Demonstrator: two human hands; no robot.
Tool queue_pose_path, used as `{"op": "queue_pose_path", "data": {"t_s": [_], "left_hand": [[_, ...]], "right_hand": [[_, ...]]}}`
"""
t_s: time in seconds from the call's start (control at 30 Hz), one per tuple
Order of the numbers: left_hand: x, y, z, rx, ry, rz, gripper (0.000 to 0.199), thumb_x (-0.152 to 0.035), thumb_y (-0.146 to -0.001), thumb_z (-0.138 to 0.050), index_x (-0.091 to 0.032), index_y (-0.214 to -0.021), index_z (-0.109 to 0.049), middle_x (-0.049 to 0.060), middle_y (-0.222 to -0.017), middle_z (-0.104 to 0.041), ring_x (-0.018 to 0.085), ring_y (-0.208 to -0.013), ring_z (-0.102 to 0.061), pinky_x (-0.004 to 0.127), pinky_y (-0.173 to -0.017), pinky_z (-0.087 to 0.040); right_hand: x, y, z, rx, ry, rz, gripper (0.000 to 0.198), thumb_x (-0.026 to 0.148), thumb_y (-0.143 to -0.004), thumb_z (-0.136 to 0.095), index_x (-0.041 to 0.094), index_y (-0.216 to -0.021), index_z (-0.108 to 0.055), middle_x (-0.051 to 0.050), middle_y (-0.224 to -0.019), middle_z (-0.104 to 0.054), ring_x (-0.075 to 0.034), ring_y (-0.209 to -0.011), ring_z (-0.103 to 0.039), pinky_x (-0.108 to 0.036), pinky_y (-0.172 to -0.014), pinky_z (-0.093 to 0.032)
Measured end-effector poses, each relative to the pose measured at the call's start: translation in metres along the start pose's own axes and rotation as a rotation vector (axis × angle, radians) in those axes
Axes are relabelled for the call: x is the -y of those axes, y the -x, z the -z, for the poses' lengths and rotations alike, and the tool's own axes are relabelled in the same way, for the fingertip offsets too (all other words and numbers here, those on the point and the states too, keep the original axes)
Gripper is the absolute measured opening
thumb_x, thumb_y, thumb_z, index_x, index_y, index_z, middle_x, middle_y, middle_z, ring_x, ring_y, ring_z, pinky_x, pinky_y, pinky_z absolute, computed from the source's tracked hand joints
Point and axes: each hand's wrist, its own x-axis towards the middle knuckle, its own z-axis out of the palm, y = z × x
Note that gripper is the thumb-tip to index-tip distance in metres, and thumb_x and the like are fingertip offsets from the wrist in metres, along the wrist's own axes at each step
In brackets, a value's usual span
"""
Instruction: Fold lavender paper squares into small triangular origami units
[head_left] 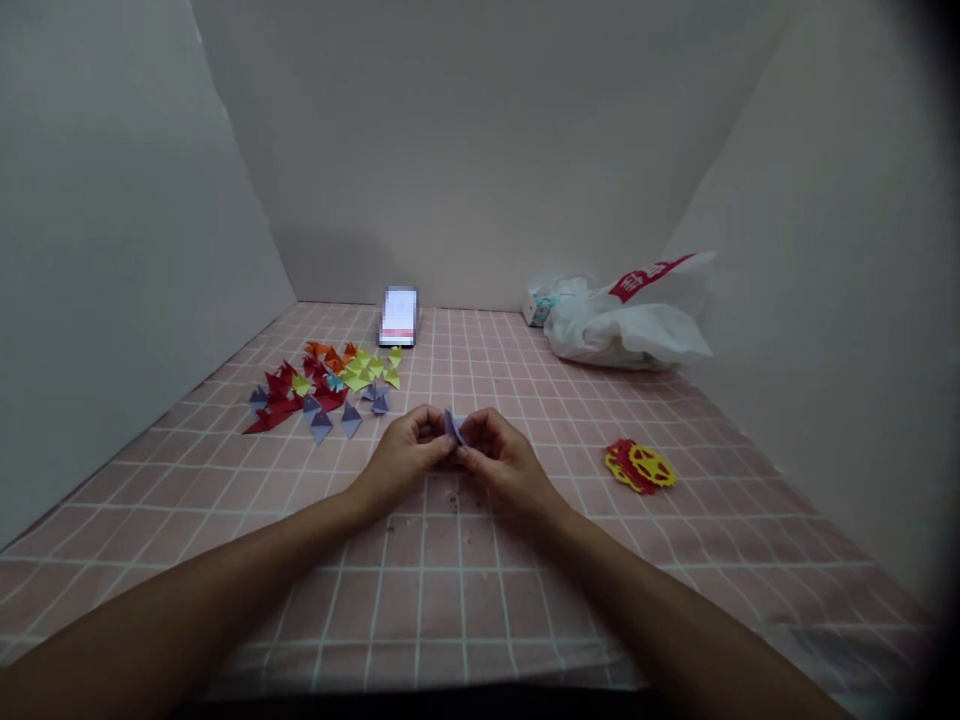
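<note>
Between my two hands, over the middle of the table, is a small folded piece of purple paper (pixel 452 426). My left hand (pixel 411 446) pinches its left side with thumb and fingers. From the right, my right hand (pixel 498 450) grips the other side the same way. The fingertips hide the paper's lower part. Beyond my left hand lies a loose group of small folded paper pieces: purple ones (pixel 321 428), red ones (pixel 279 405), orange ones (pixel 334 360) and yellow-green ones (pixel 356 376).
A pink table cloth (pixel 525 620) with a white grid covers the table. On the right lie red and yellow cut-out discs (pixel 651 465). At the back stand a phone (pixel 398 316), a tissue pack (pixel 537 306) and a white plastic bag (pixel 626 330). Pale walls enclose three sides.
</note>
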Motion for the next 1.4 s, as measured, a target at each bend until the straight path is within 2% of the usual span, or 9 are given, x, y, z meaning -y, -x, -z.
{"op": "queue_pose_path", "data": {"t_s": [0.13, 0.23, 0.37, 0.53, 0.63, 0.77, 0.87, 1.03, 1.4], "left_hand": [[-0.001, 0.002, -0.001, 0.015, 0.08, 0.011, 0.032, -0.022, -0.073, -0.071, -0.02, -0.099, -0.052, -0.003, -0.078, -0.061, 0.014, -0.071, -0.063, 0.028, -0.068, -0.053], [-0.003, 0.002, 0.0, 0.0, 0.013, -0.025, 0.043, -0.02, -0.074, -0.069, -0.022, -0.114, -0.054, -0.003, -0.081, -0.062, 0.014, -0.072, -0.063, 0.028, -0.069, -0.054], [-0.003, -0.001, 0.004, -0.002, -0.218, -0.073, 0.012, -0.024, -0.075, -0.066, -0.017, -0.085, -0.066, 0.002, -0.081, -0.066, 0.017, -0.076, -0.063, 0.029, -0.07, -0.05], [0.0, 0.0, 0.003, -0.021, -0.213, -0.049, 0.01, -0.025, -0.075, -0.067, -0.018, -0.074, -0.06, -0.001, -0.072, -0.063, 0.014, -0.066, -0.06, 0.027, -0.063, -0.048], [0.002, 0.001, -0.001, -0.065, -0.104, -0.021, 0.016, -0.028, -0.076, -0.069, -0.018, -0.074, -0.057, -0.002, -0.071, -0.062, 0.013, -0.063, -0.061, 0.026, -0.061, -0.049], [0.006, 0.003, -0.004, -0.069, -0.031, 0.023, 0.02, -0.031, -0.077, -0.07, -0.018, -0.074, -0.054, -0.002, -0.069, -0.061, 0.013, -0.063, -0.061, 0.027, -0.062, -0.05], [0.008, 0.005, -0.004, -0.05, -0.127, 0.0, 0.017, -0.029, -0.078, -0.068, -0.018, -0.074, -0.056, -0.001, -0.071, -0.06, 0.014, -0.066, -0.059, 0.027, -0.063, -0.048], [0.004, 0.008, -0.004, -0.111, -0.329, -0.149, 0.01, -0.023, -0.081, -0.065, -0.018, -0.074, -0.06, 0.0, -0.076, -0.06, 0.015, -0.073, -0.058, 0.028, -0.068, -0.048], [0.003, 0.006, -0.007, -0.035, 0.029, -0.095, 0.014, -0.024, -0.077, -0.069, -0.018, -0.085, -0.059, -0.002, -0.073, -0.066, 0.013, -0.066, -0.066, 0.026, -0.063, -0.055]], "right_hand": [[0.004, 0.002, -0.001, -0.017, -0.031, -0.03, 0.006, 0.02, -0.08, -0.063, 0.021, -0.084, -0.058, 0.002, -0.078, -0.06, -0.012, -0.065, -0.057, -0.025, -0.058, -0.045], [0.007, 0.002, 0.0, -0.029, -0.036, -0.039, 0.004, 0.02, -0.08, -0.062, 0.021, -0.082, -0.059, 0.003, -0.074, -0.059, -0.011, -0.059, -0.055, -0.025, -0.055, -0.044], [0.008, 0.0, 0.003, -0.077, -0.014, -0.02, 0.006, 0.022, -0.078, -0.065, 0.021, -0.081, -0.06, 0.003, -0.073, -0.058, -0.012, -0.059, -0.056, -0.026, -0.056, -0.045], [0.007, -0.002, 0.004, -0.163, -0.156, -0.006, 0.021, 0.028, -0.078, -0.07, 0.023, -0.093, -0.056, 0.004, -0.074, -0.058, -0.012, -0.06, -0.058, -0.027, -0.059, -0.048], [0.006, -0.001, 0.001, -0.144, -0.158, -0.039, 0.024, 0.029, -0.076, -0.074, 0.023, -0.091, -0.055, 0.004, -0.076, -0.056, -0.012, -0.061, -0.057, -0.026, -0.057, -0.047], [0.003, 0.001, 0.0, -0.075, -0.064, -0.076, 0.014, 0.027, -0.078, -0.07, 0.02, -0.077, -0.058, 0.002, -0.073, -0.055, -0.012, -0.064, -0.053, -0.025, -0.057, -0.043], [0.002, 0.001, 0.002, -0.074, 0.001, -0.064, 0.013, 0.024, -0.079, -0.066, 0.02, -0.072, -0.057, 0.003, -0.068, -0.054, -0.012, -0.061, -0.05, -0.026, -0.057, -0.041], [0.002, 0.001, 0.001, -0.083, 0.067, -0.033, 0.013, 0.021, -0.08, -0.065, 0.021, -0.071, -0.055, 0.003, -0.066, -0.053, -0.012, -0.06, -0.05, -0.026, -0.055, -0.04], [0.007, 0.003, -0.004, -0.063, -0.182, 0.019, 0.014, 0.02, -0.078, -0.071, 0.022, -0.085, -0.059, 0.004, -0.075, -0.06, -0.011, -0.064, -0.058, -0.024, -0.058, -0.048]]}}
